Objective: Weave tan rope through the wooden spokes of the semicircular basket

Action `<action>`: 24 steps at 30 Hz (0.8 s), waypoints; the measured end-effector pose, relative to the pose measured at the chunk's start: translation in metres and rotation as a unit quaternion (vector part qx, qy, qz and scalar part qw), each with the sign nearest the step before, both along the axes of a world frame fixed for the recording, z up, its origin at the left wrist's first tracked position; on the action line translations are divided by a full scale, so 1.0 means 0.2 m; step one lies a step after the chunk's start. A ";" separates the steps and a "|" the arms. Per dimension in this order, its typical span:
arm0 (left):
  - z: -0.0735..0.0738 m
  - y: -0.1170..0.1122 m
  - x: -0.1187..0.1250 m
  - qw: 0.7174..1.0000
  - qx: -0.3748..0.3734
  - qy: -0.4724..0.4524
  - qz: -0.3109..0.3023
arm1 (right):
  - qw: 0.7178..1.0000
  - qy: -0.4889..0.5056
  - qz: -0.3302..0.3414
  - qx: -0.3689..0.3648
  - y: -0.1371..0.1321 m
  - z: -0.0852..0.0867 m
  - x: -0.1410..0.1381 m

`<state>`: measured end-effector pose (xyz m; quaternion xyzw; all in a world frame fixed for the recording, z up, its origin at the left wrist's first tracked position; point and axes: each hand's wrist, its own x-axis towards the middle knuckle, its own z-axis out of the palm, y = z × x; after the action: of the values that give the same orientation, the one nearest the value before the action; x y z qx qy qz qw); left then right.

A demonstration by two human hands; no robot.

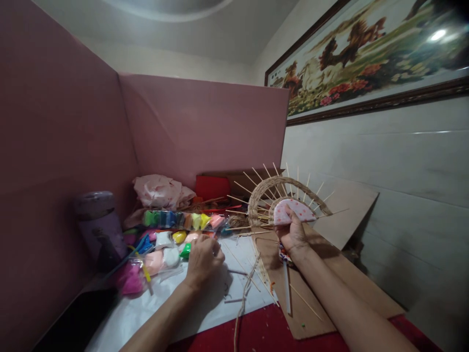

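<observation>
Right grip [293,238] is closed on the fan [279,180], thumb laid against its pink dotted patch [302,212], the other fingers out of sight behind. The fan is a half-round of woven cord with thin sticks raying out past its outer band; it is held up, curved side uppermost, over the right part of the red counter [256,337], above the brown board [293,322]. Left grip [203,256] is curled over the white sheet [208,313], just beside a green packet [185,252]; its fingertips are hard to make out, so I cannot tell whether it has hold of anything. Between the two arms, twine [240,313] trails down the sheet onto the counter, with loose sticks near it. A pale strip [287,291] shows against the board just beside the right wrist. More packets [154,261], in white, yellow, pink and blue, are spread farther left, near the purple tumbler [98,230]. Behind them sits a heap of pink cloth [161,191]. A framed picture [366,58] of horses hangs on the right wall.
</observation>
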<state>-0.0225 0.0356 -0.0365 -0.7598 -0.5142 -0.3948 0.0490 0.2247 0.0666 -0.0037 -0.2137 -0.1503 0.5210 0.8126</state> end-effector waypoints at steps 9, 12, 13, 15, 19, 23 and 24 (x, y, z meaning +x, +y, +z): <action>0.17 0.23 -0.02 0.988 -0.067 -0.092 0.108 | 0.999 0.019 0.006 -0.025 -0.03 0.01 -0.02; 0.10 0.25 0.01 0.990 -0.041 -0.093 0.098 | 0.999 0.024 -0.017 -0.029 -0.02 0.00 -0.02; 0.08 0.25 0.02 0.992 -0.022 -0.083 0.093 | 0.999 0.025 -0.023 -0.031 -0.02 0.00 -0.02; 0.04 0.23 0.03 0.996 0.027 -0.052 0.066 | 0.998 0.025 -0.032 -0.043 0.00 -0.02 0.00; 0.01 0.20 0.03 0.997 0.069 -0.019 0.009 | 0.999 0.002 -0.024 -0.041 0.01 -0.03 0.03; 0.01 0.19 0.03 0.998 0.070 -0.003 0.001 | 0.999 -0.015 -0.004 -0.030 0.01 -0.01 0.04; 0.01 0.19 0.03 0.998 0.070 -0.001 0.000 | 0.999 -0.022 0.001 -0.028 0.01 -0.01 0.04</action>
<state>-0.0160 0.0728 -0.0350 -0.7539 -0.4856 -0.4307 0.1016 0.2320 0.0677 -0.0052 -0.2476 -0.1542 0.5210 0.8022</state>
